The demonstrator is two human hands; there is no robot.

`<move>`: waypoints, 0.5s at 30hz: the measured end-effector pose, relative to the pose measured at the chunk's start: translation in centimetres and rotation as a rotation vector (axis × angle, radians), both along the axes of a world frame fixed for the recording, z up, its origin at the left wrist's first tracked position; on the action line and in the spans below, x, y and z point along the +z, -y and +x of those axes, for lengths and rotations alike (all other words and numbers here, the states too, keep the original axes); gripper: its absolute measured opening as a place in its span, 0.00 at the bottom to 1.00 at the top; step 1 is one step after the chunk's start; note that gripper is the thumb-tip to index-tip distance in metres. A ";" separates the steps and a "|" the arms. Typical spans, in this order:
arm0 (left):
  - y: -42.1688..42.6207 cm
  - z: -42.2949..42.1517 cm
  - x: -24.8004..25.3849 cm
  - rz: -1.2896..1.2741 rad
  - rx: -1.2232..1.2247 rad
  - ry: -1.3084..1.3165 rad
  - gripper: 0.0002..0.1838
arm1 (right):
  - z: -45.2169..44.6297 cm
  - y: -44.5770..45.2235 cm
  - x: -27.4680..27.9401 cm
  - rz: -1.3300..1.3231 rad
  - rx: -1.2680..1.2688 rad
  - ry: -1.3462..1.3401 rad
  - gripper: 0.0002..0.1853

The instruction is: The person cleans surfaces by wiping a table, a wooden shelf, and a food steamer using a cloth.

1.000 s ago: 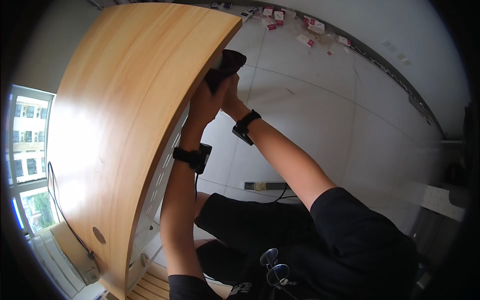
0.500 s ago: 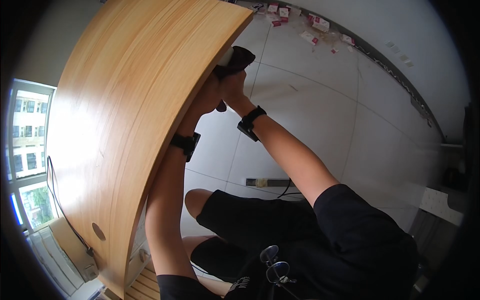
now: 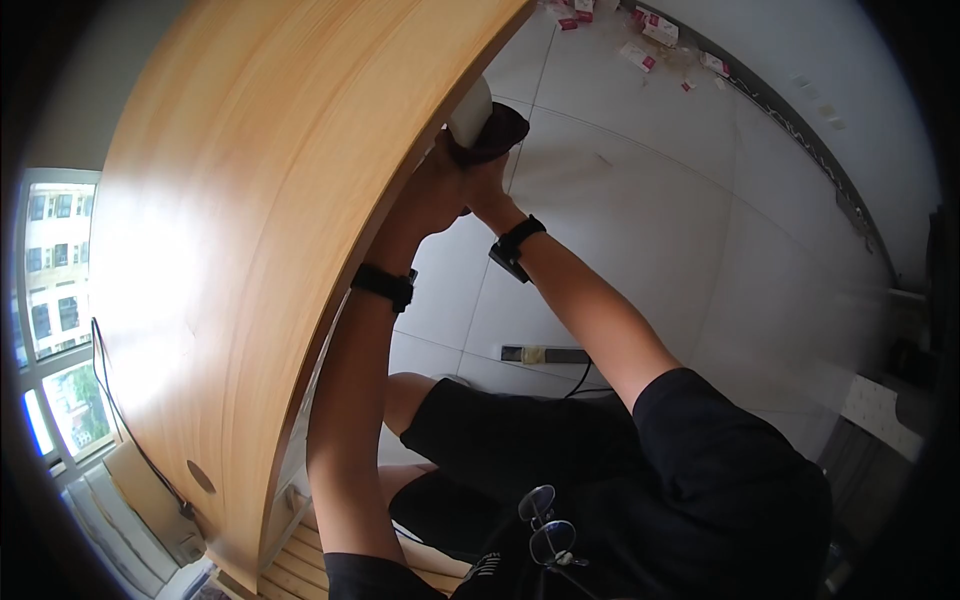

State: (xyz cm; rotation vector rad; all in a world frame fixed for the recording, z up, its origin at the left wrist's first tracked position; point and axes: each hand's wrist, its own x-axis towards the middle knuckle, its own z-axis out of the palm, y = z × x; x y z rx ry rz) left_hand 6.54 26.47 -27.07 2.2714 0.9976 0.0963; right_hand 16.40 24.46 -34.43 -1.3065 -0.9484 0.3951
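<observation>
Beside the edge of the wooden desk (image 3: 300, 180), a dark maroon cloth (image 3: 502, 130) lies against a pale rounded post (image 3: 470, 115), which looks like a desk leg. My right hand (image 3: 487, 186) is closed on the cloth from the near side, fingertips hidden under it. My left hand (image 3: 436, 192) is close against my right, below the desk edge. Its fingers seem to curl up beside the post and cloth, though the desk and the cloth cover most of them. A small dark bit of cloth shows below the hands. Each wrist wears a black strap with a small box.
Torn red-and-white cartons (image 3: 655, 28) and plastic lie on the tiled floor (image 3: 620, 230) by the wall. A power strip (image 3: 545, 355) with a black cable sits near my knees. Thick books (image 3: 125, 515) stand behind the desk's near end, over wooden slats (image 3: 310, 560).
The view has shifted a little. Both hands and the cloth appear slightly lower and further right, and more of the pale post shows above the cloth.
</observation>
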 end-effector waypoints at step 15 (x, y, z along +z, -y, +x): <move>0.1 0.4 -4.5 -0.362 0.131 0.155 0.32 | 0.5 0.4 -7.0 -0.143 0.028 0.201 0.21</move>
